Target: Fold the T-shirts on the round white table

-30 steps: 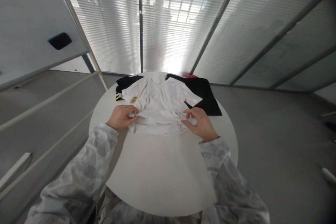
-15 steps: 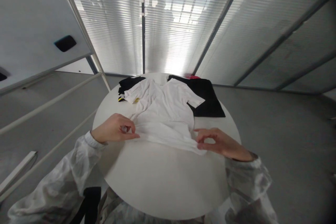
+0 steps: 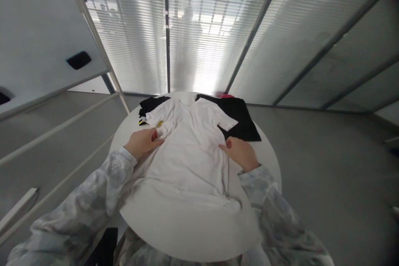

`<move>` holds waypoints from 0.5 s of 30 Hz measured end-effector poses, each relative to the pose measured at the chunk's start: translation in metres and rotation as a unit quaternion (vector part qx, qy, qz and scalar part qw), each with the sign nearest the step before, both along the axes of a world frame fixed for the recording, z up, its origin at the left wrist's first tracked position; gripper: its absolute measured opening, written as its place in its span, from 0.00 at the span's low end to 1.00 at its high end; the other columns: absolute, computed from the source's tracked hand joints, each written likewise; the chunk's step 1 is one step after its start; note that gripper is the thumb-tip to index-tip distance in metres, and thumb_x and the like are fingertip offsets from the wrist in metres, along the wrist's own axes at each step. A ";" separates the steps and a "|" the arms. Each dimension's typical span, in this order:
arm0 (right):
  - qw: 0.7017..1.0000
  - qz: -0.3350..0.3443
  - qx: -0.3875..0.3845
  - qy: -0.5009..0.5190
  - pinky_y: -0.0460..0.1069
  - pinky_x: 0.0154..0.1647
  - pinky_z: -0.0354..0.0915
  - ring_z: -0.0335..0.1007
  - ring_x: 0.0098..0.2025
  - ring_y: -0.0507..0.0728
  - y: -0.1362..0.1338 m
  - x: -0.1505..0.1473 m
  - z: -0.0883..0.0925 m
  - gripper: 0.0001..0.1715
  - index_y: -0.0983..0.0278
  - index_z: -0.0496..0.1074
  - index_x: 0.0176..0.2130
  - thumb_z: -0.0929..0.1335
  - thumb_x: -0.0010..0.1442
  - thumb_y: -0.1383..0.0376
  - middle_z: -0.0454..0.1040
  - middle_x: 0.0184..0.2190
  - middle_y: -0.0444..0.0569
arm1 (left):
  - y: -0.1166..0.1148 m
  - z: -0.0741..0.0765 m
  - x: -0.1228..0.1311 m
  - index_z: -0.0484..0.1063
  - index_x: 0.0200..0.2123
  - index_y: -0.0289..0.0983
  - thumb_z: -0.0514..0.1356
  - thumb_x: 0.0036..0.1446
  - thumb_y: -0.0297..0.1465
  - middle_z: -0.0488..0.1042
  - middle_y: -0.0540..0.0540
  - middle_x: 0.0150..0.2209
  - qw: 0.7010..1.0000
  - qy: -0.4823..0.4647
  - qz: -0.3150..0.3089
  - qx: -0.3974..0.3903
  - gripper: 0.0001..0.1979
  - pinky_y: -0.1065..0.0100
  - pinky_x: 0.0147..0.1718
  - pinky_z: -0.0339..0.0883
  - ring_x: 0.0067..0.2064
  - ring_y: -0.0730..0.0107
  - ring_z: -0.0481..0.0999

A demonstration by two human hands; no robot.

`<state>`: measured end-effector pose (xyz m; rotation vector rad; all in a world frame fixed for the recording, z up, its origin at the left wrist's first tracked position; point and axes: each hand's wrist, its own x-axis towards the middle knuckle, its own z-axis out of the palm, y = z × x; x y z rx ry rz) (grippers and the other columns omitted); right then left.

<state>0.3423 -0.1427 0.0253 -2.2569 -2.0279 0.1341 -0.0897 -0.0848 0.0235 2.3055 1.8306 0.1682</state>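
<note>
Left hand (image 3: pixel 144 144) and right hand (image 3: pixel 240 152) slid toward twelve; I see them well apart, grip unclear, flanking the shirt (image 3: pixel 190 158), long axis twelve-to-six.

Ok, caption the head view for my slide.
Left hand and right hand at the sides of a white shirt spread over a round table, black cloth partly beneath.
</note>
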 end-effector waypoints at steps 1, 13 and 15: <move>1.000 0.007 -0.002 0.015 0.51 0.35 0.59 0.78 0.37 0.61 0.000 0.002 -0.006 0.17 0.59 0.78 0.37 0.73 0.70 0.50 0.83 0.36 0.52 | -0.001 -0.004 -0.001 0.79 0.39 0.43 0.59 0.66 0.57 0.85 0.43 0.39 1.000 0.007 -0.007 -0.003 0.24 0.62 0.34 0.62 0.39 0.55 0.82; 0.978 0.086 -0.078 0.176 0.54 0.36 0.67 0.77 0.31 0.62 -0.017 0.096 0.002 0.27 0.56 0.77 0.26 0.70 0.65 0.41 0.81 0.25 0.46 | -0.014 -0.001 -0.067 0.76 0.23 0.44 0.61 0.65 0.56 0.79 0.47 0.22 0.979 -0.123 -0.051 -0.156 0.27 0.65 0.25 0.62 0.22 0.64 0.75; 0.982 0.066 -0.034 0.172 0.54 0.38 0.68 0.79 0.35 0.62 0.003 0.095 0.005 0.25 0.56 0.80 0.30 0.70 0.65 0.41 0.84 0.30 0.47 | 0.004 0.000 -0.069 0.79 0.25 0.44 0.62 0.63 0.56 0.81 0.46 0.25 0.989 -0.120 -0.028 -0.087 0.25 0.65 0.26 0.62 0.26 0.62 0.78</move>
